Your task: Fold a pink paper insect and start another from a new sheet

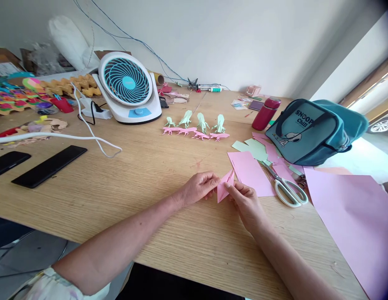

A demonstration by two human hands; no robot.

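Note:
A small pink folded paper piece (223, 191), pointed at its ends, is held just above the wooden table between both hands. My left hand (200, 186) pinches its left edge with thumb and fingers. On the other side my right hand (244, 201) grips it, thumb pressed on the face and fingers behind. Right behind the hands lies a stack of pink paper sheets (251, 173). White-handled scissors (289, 191) rest partly over that stack's right side. Farther back stand pink folded paper figures (200, 135) in a row, with pale green folded figures (202, 122) behind them.
A white fan (128, 89) stands at the back left near a power strip (95, 111) and a white cable (56, 135). Two black flat objects lie left. A red flask (266, 113), teal bag (309, 131), green scraps (253, 148) and large pink sheet (353, 216) occupy the right.

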